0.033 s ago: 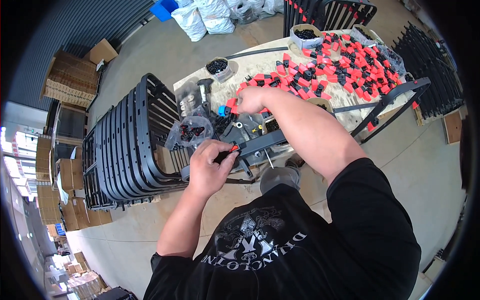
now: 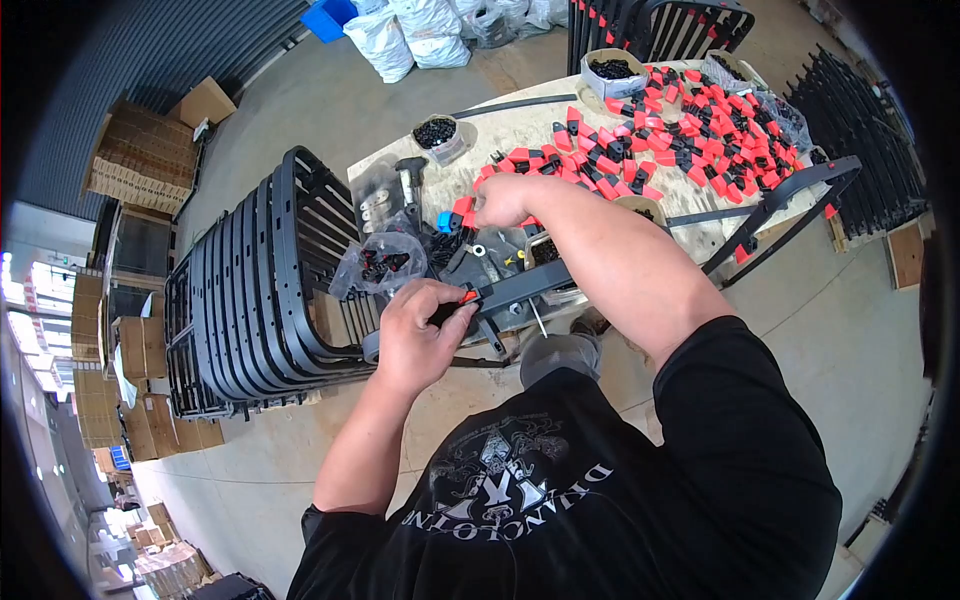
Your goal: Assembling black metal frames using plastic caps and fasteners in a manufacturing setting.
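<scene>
My left hand (image 2: 418,330) is closed by the black metal bar (image 2: 525,285), thumb and fingers pinching a small red-and-black part (image 2: 469,296) at its edge. Bent fingers of my right hand (image 2: 503,200) close at a red piece (image 2: 464,211) with a blue end (image 2: 445,222), beyond the bar; the hand hides its fingertips and part of that piece. A thin pale rod (image 2: 540,318) sticks out below the bar. Close to my left hand lies a clear plastic bag (image 2: 380,265) of dark and red parts. A hammer (image 2: 409,180) rests farther back on the table.
Red-and-black clips (image 2: 690,140) are heaped over the table (image 2: 510,118). Tubs of small black parts (image 2: 436,133) stand along its far side. Black metal frames (image 2: 250,280) are stacked at left, more frames (image 2: 660,25) behind. White sacks (image 2: 400,40) sit on the floor beyond.
</scene>
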Demonstrator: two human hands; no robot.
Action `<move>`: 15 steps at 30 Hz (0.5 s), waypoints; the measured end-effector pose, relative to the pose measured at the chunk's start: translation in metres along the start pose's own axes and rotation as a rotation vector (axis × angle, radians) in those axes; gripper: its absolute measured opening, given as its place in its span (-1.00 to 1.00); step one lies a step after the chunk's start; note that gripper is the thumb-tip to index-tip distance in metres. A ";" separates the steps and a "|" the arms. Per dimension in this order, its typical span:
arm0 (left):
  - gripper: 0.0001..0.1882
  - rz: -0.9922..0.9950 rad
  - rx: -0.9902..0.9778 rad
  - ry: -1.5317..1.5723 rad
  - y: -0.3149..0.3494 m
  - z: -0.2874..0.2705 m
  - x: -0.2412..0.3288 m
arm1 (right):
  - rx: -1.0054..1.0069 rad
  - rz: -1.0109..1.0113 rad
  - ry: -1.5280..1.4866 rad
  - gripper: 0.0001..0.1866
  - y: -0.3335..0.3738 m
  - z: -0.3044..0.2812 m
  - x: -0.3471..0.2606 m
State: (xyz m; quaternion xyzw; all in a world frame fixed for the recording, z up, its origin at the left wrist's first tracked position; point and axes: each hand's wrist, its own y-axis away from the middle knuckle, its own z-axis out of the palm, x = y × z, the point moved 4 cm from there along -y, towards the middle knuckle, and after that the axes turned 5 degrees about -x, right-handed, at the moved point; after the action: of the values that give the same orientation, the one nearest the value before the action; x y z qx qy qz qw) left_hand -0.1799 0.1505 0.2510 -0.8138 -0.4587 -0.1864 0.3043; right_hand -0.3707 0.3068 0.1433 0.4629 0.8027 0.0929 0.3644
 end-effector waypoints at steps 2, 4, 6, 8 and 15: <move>-0.82 -0.043 -0.041 0.021 -0.001 -0.001 -0.001 | 0.008 0.000 -0.004 -0.44 0.001 0.000 -0.001; -0.82 -0.046 -0.053 0.025 -0.001 -0.003 -0.003 | 0.015 0.002 -0.008 -0.45 0.002 0.001 -0.003; -0.82 -0.049 -0.067 0.030 -0.001 -0.004 -0.005 | 0.030 -0.003 -0.027 -0.45 0.003 0.000 -0.005; -0.81 -0.035 -0.095 0.007 -0.003 -0.003 -0.004 | 0.014 0.006 -0.024 -0.46 0.001 0.000 -0.003; -0.76 0.092 -0.081 0.030 -0.002 -0.001 -0.006 | 0.021 -0.002 -0.012 -0.45 0.000 -0.001 -0.006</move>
State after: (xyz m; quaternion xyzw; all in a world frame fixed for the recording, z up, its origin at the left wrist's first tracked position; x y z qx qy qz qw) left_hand -0.1847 0.1472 0.2486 -0.8429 -0.4082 -0.2029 0.2860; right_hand -0.3697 0.3027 0.1473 0.4663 0.8020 0.0815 0.3643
